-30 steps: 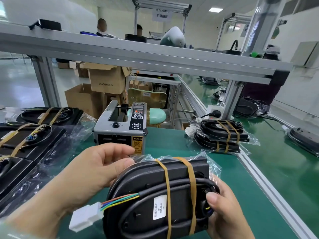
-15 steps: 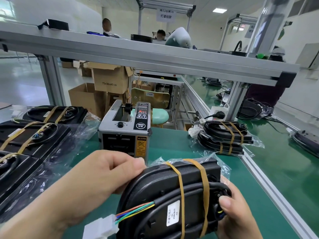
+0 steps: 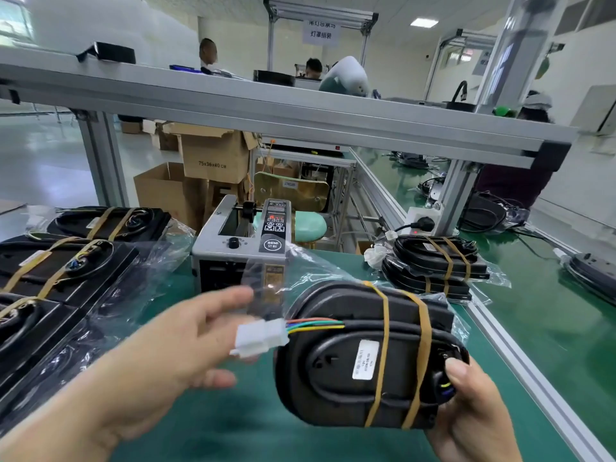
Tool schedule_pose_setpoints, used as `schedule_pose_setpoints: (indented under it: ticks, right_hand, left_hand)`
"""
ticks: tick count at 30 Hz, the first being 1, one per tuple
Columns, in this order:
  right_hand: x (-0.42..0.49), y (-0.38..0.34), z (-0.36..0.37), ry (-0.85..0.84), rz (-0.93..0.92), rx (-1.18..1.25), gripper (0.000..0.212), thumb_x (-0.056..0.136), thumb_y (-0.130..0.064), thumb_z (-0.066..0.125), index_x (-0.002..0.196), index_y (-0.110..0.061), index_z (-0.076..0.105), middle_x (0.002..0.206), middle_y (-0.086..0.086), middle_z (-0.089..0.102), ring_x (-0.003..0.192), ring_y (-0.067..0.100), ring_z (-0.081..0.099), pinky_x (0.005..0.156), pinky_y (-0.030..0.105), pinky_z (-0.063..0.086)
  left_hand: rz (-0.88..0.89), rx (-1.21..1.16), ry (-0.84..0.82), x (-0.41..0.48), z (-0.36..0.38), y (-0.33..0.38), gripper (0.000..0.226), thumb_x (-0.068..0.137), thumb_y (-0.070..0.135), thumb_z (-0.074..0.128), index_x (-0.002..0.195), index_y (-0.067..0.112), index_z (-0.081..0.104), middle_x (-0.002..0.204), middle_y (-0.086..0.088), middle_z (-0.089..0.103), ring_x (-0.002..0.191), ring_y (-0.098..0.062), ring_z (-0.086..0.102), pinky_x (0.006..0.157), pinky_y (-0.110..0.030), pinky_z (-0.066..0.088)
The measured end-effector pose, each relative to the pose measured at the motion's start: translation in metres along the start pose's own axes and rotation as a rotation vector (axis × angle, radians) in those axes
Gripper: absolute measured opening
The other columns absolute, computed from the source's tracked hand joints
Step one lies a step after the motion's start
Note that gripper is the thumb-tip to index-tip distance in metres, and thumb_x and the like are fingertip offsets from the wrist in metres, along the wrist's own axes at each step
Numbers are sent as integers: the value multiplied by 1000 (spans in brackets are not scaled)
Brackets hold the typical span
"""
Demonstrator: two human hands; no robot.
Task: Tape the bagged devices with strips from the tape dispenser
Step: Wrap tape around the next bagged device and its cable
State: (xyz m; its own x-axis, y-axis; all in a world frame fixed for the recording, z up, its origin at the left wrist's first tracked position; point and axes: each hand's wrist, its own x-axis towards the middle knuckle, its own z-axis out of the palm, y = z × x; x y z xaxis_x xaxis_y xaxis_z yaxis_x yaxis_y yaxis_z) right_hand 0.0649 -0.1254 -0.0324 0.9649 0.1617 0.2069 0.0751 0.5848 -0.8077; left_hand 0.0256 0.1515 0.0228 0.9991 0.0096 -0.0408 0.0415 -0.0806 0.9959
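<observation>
A black device (image 3: 333, 361) in a clear bag, bound by two brown tape bands, is held above the green table (image 3: 233, 428). My right hand (image 3: 473, 415) grips its right end, thumb on top. Its white connector (image 3: 261, 338) with coloured wires sticks out to the left. My left hand (image 3: 160, 355) is off the device, blurred, fingers spread beside the connector and the loose bag flap. The grey tape dispenser (image 3: 233, 258) stands just behind.
Several taped bagged devices (image 3: 66, 261) lie at the left, and a stack of two (image 3: 433, 265) sits at the right. An aluminium rail (image 3: 520, 358) bounds the table on the right. A frame beam (image 3: 300, 111) crosses overhead. Cardboard boxes (image 3: 213, 155) stand behind.
My left hand has let go of the device's left end and opened. The right hand has swung the device to the right, and its bag flap now hangs loose.
</observation>
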Motion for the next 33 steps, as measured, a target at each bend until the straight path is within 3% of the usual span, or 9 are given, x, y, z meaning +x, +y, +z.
schedule_pose_setpoints:
  ticks: [3,7,11,14,16,19,23,27,33]
  right_hand:
    - [1,0,3,4,18,21,57,47,-15,62,103,-7,73,98,24,71,83,37,71,64,55,56]
    - [2,4,6,81,10,138,49,63,-23,59,108,-9,72,107,24,69,90,37,70,67,55,56]
    - [3,6,8,66,87,301,48,81,-12,34,111,-5,71,124,26,60,104,40,65,77,64,52]
    - [-7,11,30,213,80,387,59,96,-12,1,138,17,31,144,36,21,130,55,25,108,64,-7]
    - [-10,18,40,250,91,269,45,96,-9,30,132,18,37,144,36,22,127,54,31,109,67,11]
    - [-8,37,38,86,191,193,70,47,-25,92,110,-6,71,107,20,70,89,34,71,67,49,59]
    - [2,24,34,156,141,148,39,84,-11,57,121,-24,63,107,12,72,90,27,72,72,38,59]
    - [8,12,31,264,61,195,38,72,-36,45,76,-22,79,97,8,74,74,21,73,60,31,57]
    - [5,23,32,295,149,73,38,80,-28,45,65,-16,78,76,10,74,53,19,68,46,24,54]
  left_hand:
    - [296,319,201,-4,5,-9,24,74,20,82,79,41,72,67,3,72,53,-10,65,48,-17,48]
    - [613,444,500,-9,15,-7,22,66,47,75,87,44,68,58,10,65,42,-1,52,47,-6,40]
    - [184,-199,159,-12,22,-18,106,14,68,87,110,34,58,99,9,74,85,-3,70,68,-22,53]
    - [-28,-207,-131,-18,45,-23,137,7,61,90,130,43,33,122,16,62,102,-4,67,75,-22,54]
    - [71,-137,-52,-17,55,-28,114,27,44,91,129,41,41,114,13,69,96,-3,69,73,-16,53]
    - [143,-81,219,-12,54,-27,50,49,25,76,97,22,63,81,7,75,70,-7,71,61,-24,57]
    - [118,-278,249,-8,27,-16,43,58,13,75,100,15,65,93,-5,75,79,-21,73,55,-34,56]
    - [180,-338,314,6,-32,4,33,70,28,63,101,16,66,91,-4,76,73,-17,73,63,-39,51]
    - [66,-436,644,67,-138,31,18,100,31,47,86,23,56,72,5,72,69,-11,67,59,-29,48]
